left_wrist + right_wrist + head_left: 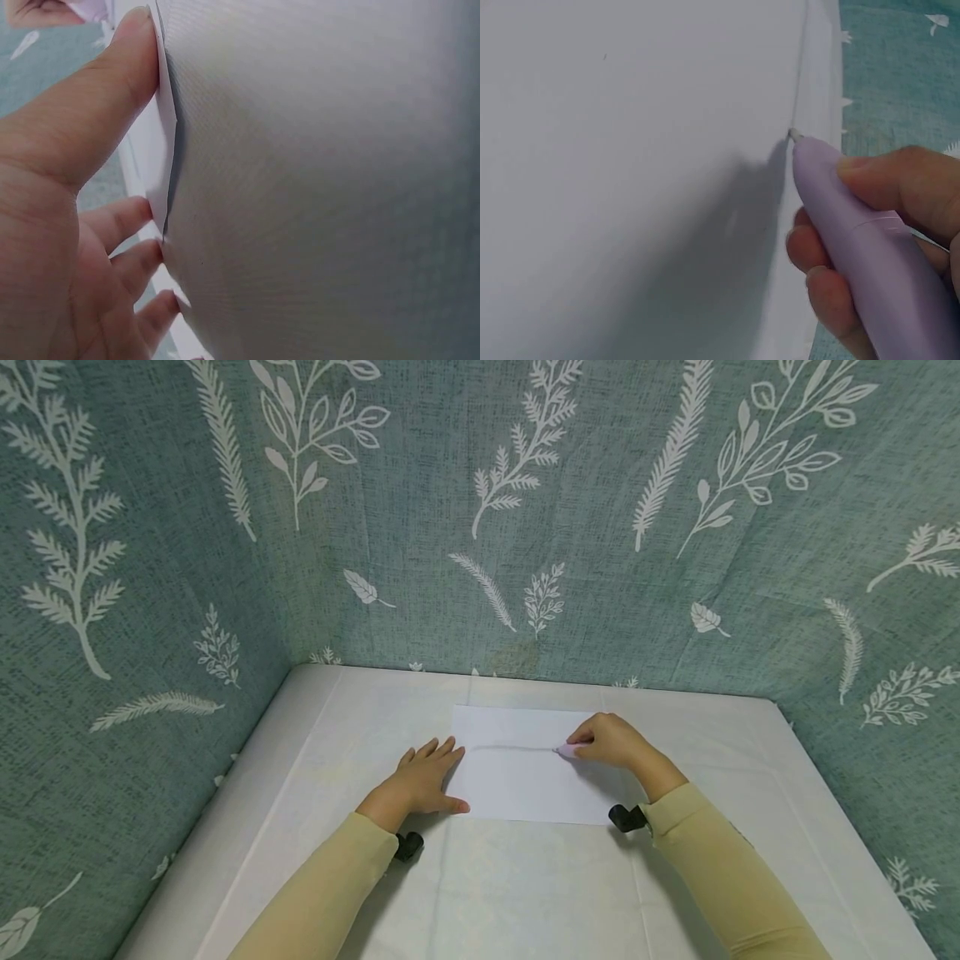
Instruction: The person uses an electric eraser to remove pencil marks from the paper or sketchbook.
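A white sheet of paper (517, 793) lies on the cloth-covered table, with a faint grey line (510, 747) across its upper part. My left hand (427, 779) rests at the sheet's left edge, fingers spread, the thumb (112, 82) on the paper near the lower corner. In my right hand (611, 742) I grip a thick lavender pen-shaped electric eraser (870, 247) between thumb and fingers. Its narrow pale tip, dark at the end, meets the paper at the right end of the line. The eraser's rear end is out of the right wrist view.
White cloth covers the table (525, 893). Green-blue fabric (420, 527) with white leaf prints hangs behind the table and along its sides. Each wrist carries a small black camera mount, a left one (408, 846) and a right one (627, 817).
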Demonstrator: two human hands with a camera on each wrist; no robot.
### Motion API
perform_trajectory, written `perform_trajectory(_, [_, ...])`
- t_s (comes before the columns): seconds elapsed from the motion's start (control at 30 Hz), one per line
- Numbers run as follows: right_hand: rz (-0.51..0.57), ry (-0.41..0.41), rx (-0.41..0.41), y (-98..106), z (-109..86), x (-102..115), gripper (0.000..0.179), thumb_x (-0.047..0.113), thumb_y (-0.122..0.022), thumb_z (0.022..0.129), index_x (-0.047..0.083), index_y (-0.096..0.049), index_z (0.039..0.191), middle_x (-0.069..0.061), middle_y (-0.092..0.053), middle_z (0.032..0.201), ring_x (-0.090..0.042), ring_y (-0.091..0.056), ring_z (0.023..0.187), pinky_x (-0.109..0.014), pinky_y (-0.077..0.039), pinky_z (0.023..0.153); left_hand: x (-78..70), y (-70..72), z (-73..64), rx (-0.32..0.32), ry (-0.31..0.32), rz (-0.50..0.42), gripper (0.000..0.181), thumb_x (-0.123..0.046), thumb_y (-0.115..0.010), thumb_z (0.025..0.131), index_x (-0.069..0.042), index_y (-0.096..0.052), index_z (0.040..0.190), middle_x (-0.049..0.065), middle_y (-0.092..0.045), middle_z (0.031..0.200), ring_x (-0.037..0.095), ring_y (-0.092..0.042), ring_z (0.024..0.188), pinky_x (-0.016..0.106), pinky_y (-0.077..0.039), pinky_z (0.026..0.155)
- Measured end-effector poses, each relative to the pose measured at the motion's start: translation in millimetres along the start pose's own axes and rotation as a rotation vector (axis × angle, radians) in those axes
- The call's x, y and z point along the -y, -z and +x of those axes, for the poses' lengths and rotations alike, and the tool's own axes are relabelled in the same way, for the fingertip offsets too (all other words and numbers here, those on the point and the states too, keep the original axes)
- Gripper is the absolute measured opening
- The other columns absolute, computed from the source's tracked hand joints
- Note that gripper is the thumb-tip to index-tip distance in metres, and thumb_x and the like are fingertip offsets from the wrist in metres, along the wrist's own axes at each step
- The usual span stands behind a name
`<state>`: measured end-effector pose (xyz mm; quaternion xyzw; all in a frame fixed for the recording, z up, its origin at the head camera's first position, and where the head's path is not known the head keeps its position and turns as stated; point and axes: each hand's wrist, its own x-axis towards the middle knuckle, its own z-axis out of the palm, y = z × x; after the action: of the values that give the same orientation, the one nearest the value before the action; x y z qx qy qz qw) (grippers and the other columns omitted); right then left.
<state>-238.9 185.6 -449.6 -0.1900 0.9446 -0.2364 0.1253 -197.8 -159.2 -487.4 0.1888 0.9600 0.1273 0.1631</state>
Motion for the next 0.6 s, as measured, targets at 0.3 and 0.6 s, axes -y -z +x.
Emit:
perform_trajectory(0.3, [0.003,-0.037,-0.010,0.7,1.1,0.7,0.017,0.012,-0.075,0.090,0.006,-0.080,0.105,-0.006,-0.076,0.102,-0.016,-0.068,0.088,-0.034,-0.056,0.074,-0.1,0.5,-0.2,0.008,0.000,-0.004,0.103,-0.059,-0.079,0.078,-0.016,-0.032,0.159,0.008,-0.019,0.166,0.035,-0.012,0.153,0.060,-0.012,0.119])
perform_trajectory(0.6, [-0.005,-0.016,-0.015,-1.4,2.8,1.0,0.016,0.013,-0.076,0.090,0.006,-0.080,0.103,-0.005,-0.076,0.100,-0.016,-0.067,0.088,-0.035,-0.055,0.076,0.4,0.4,-0.7,0.003,-0.007,-0.009,0.103,-0.059,-0.079,0.077,-0.015,-0.033,0.158,0.009,-0.020,0.166,0.036,-0.013,0.152,0.061,-0.013,0.118])
